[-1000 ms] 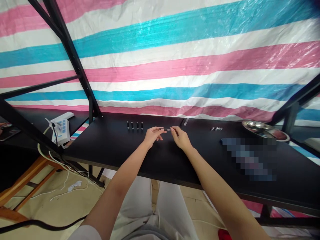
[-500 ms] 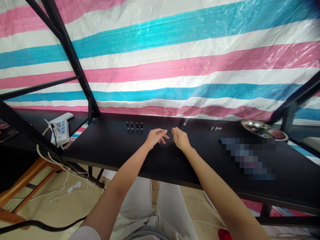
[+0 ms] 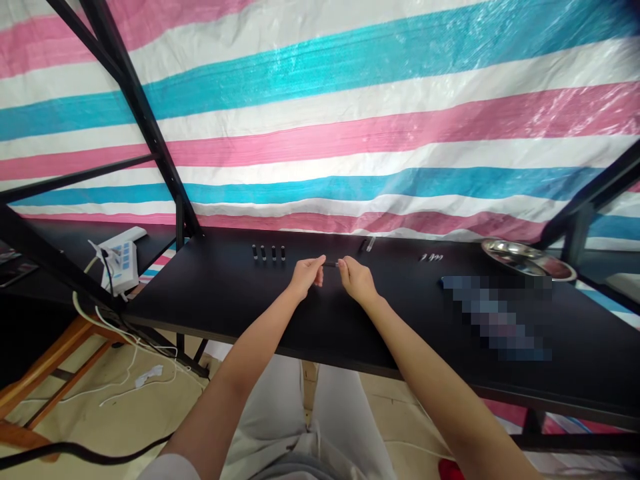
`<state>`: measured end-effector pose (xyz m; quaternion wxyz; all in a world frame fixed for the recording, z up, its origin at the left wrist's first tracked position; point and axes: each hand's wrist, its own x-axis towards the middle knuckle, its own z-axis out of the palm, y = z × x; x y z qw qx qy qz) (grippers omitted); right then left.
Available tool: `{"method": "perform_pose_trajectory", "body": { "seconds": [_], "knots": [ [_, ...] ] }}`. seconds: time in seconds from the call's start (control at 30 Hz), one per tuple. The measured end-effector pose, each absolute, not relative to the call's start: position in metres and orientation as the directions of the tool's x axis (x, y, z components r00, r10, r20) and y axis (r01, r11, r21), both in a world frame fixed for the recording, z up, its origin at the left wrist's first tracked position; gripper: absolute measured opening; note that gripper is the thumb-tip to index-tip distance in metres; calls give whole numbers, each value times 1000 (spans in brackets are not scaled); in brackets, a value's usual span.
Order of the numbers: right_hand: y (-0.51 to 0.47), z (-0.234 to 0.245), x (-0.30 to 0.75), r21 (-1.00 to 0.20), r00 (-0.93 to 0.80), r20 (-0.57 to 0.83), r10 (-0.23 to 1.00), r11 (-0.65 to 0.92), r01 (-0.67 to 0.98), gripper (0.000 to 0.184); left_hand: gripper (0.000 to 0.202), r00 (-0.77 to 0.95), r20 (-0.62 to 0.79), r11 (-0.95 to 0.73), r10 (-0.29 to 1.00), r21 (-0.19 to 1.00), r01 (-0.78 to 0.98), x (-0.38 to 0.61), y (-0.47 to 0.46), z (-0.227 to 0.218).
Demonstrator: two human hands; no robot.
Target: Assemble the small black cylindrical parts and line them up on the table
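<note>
Over the middle of the black table (image 3: pixel 240 293), my left hand (image 3: pixel 306 276) and my right hand (image 3: pixel 356 279) are close together, fingers curled. Between their fingertips they pinch a small dark rod-like piece (image 3: pixel 330 265), one hand at each end. Its detail is too small to make out. Just behind my left hand, several small black cylinders (image 3: pixel 269 253) stand upright in a row. Two slim dark and clear pieces (image 3: pixel 367 245) lie behind my right hand.
A few small metal bits (image 3: pixel 433 257) lie to the right, and a steel bowl (image 3: pixel 525 259) sits at the far right. A white power strip (image 3: pixel 120 257) with cables hangs at the left. Black frame struts rise on both sides; a striped tarp hangs behind.
My two hands have drawn closer together, and the left hand's fingers have closed onto the small piece. Both hands shifted slightly left.
</note>
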<state>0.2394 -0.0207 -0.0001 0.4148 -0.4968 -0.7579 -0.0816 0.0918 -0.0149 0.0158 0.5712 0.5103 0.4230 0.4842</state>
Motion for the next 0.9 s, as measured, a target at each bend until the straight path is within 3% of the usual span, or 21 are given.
{"method": "perform_pose_trajectory", "body": {
  "seconds": [0.17, 0.43, 0.6, 0.7, 0.8, 0.9],
  "knots": [
    [-22, 2, 239, -351, -176, 674, 717, 521, 778, 36, 36, 115, -44, 64, 992, 981, -184, 90, -12, 16],
    [-20, 2, 249, -513, -83, 565, 821, 428, 743, 29, 34, 41, -35, 41, 999, 985, -170, 85, -8, 17],
    [-14, -4, 250, -446, -215, 579, 786, 526, 724, 29, 29, 27, 20, -16, 999, 991, -134, 85, -8, 15],
    [-10, -10, 251, -373, -266, 536, 801, 507, 777, 28, 24, -22, 94, -96, 995, 993, -65, 84, -6, 12],
    [-8, -14, 253, -329, -225, 492, 841, 418, 847, 25, 19, -106, 142, -145, 984, 989, -19, 82, -3, 8],
    [-9, -14, 255, -359, -148, 543, 827, 388, 849, 26, 17, -120, 160, -159, 980, 987, 17, 82, -2, 5]
  ]
}}
